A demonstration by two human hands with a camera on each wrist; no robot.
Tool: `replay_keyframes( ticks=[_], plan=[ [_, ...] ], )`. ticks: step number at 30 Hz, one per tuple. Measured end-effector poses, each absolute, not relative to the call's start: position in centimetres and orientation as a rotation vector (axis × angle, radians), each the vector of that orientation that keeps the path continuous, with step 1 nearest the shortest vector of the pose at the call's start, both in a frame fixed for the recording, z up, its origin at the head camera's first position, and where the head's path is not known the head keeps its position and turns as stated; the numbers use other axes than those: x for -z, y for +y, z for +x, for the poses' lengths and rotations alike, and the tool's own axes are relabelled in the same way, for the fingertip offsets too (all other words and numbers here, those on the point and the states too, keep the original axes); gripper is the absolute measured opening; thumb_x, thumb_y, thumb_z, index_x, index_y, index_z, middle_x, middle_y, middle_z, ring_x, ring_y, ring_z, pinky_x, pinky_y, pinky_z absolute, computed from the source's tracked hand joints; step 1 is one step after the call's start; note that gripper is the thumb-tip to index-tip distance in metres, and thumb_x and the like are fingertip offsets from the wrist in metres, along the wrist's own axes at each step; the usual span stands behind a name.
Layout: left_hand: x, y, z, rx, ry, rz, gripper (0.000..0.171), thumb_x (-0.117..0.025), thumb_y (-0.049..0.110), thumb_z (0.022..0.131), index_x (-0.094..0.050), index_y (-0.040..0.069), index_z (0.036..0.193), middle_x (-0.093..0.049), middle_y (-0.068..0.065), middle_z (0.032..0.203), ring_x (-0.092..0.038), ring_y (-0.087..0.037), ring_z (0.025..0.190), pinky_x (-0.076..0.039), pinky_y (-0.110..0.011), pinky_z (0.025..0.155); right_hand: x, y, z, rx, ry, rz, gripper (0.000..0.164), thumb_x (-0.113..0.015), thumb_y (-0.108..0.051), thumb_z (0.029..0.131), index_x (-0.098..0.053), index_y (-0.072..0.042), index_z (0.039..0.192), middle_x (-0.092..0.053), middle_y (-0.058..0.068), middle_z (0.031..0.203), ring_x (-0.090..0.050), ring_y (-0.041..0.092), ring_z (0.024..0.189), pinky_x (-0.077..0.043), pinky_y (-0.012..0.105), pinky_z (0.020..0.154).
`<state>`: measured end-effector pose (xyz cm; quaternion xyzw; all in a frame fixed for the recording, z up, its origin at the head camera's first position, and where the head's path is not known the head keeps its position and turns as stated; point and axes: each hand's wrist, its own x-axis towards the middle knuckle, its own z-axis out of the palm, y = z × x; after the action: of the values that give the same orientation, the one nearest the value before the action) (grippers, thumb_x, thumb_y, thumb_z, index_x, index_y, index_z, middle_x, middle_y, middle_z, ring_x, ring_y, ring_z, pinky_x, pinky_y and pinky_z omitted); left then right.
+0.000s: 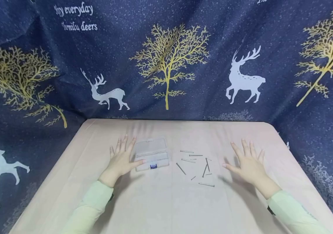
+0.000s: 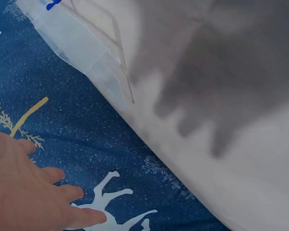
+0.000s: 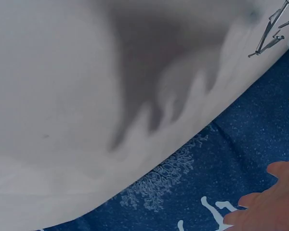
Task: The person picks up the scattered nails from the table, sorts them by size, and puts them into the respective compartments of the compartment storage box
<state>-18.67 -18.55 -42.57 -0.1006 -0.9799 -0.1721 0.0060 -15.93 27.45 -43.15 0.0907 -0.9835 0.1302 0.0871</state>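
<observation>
Nails (image 1: 181,169) of slim grey metal are strewn on the pale table (image 1: 160,211) between the left hand (image 1: 121,161) and the right hand (image 1: 249,165), both held spread with nothing gripped. By the left thumb, a clear plastic box (image 1: 152,155), blue-latched (image 1: 153,166), is laid open, presumably so its inside is kept reachable.

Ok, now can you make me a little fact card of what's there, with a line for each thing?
box: clear plastic, lid open, blue latch in front
nails or screws: loose, different lengths, right of the box
left grip: holds nothing, fingers spread, beside the box
right grip: holds nothing, fingers spread, right of the metal pieces
table: pale cover
backdrop: dark blue, deer and trees
</observation>
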Motion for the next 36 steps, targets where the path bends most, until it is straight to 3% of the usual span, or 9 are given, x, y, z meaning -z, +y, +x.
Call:
replay_keyframes(
  ticks=[10,14,18,25,32,36],
  plan=[
    [42.3,-18.8,-18.8,0.642,-3.018,-0.300,0.095,-0.065,0.049,0.084,-0.011,0.012,0.153,-0.002,-0.026,0.156,-0.007,-0.053,0.139,-0.013,-0.075,0.108,42.6,27.2,-16.2,-0.395,-2.890,0.345,0.093,-0.065,-0.058,0.079,-0.025,-0.014,0.150,-0.015,0.031,0.152,-0.013,0.052,0.138,-0.009,0.076,0.107],
    [42.0,-18.9,-19.0,0.699,-3.000,-0.277,0.094,-0.062,0.051,0.085,-0.010,0.010,0.153,-0.005,-0.028,0.155,-0.015,-0.054,0.137,-0.025,-0.076,0.103,42.5,26.9,-16.5,-0.394,-2.840,0.372,0.090,-0.070,-0.048,0.078,-0.028,-0.012,0.148,-0.022,0.033,0.148,-0.021,0.053,0.134,-0.019,0.076,0.104],
    [41.7,-19.2,-19.4,0.832,-2.960,-0.218,0.092,-0.061,0.049,0.087,-0.012,0.007,0.152,-0.008,-0.030,0.154,-0.018,-0.055,0.136,-0.027,-0.076,0.100,42.1,26.3,-16.8,-0.451,-2.791,0.378,0.083,-0.072,-0.036,0.078,-0.032,-0.006,0.144,-0.028,0.034,0.144,-0.027,0.054,0.130,-0.028,0.077,0.098],
    [41.8,-19.5,-20.0,1.105,-2.858,-0.131,0.083,-0.058,0.043,0.092,-0.016,0.000,0.149,-0.016,-0.031,0.152,-0.021,-0.050,0.137,-0.023,-0.066,0.112,41.3,25.1,-17.5,-0.599,-2.806,0.298,0.068,-0.067,-0.026,0.082,-0.041,0.006,0.136,-0.038,0.035,0.133,-0.036,0.053,0.121,-0.035,0.070,0.098],
    [42.0,-19.4,-20.3,1.336,-2.792,0.000,0.074,-0.059,0.032,0.093,-0.022,-0.003,0.147,-0.026,-0.035,0.144,-0.039,-0.051,0.125,-0.037,-0.062,0.106,41.1,24.1,-18.0,-0.663,-2.898,0.232,0.060,-0.062,-0.028,0.088,-0.044,0.007,0.133,-0.046,0.034,0.124,-0.045,0.049,0.113,-0.041,0.064,0.096],
    [42.3,-19.2,-20.4,1.466,-2.766,0.073,0.068,-0.059,0.027,0.094,-0.026,-0.005,0.144,-0.032,-0.035,0.142,-0.043,-0.050,0.123,-0.040,-0.057,0.106,41.3,23.6,-18.1,-0.710,-2.930,0.230,0.057,-0.062,-0.027,0.088,-0.046,0.008,0.131,-0.049,0.034,0.124,-0.048,0.050,0.112,-0.042,0.064,0.096]
  ],
)
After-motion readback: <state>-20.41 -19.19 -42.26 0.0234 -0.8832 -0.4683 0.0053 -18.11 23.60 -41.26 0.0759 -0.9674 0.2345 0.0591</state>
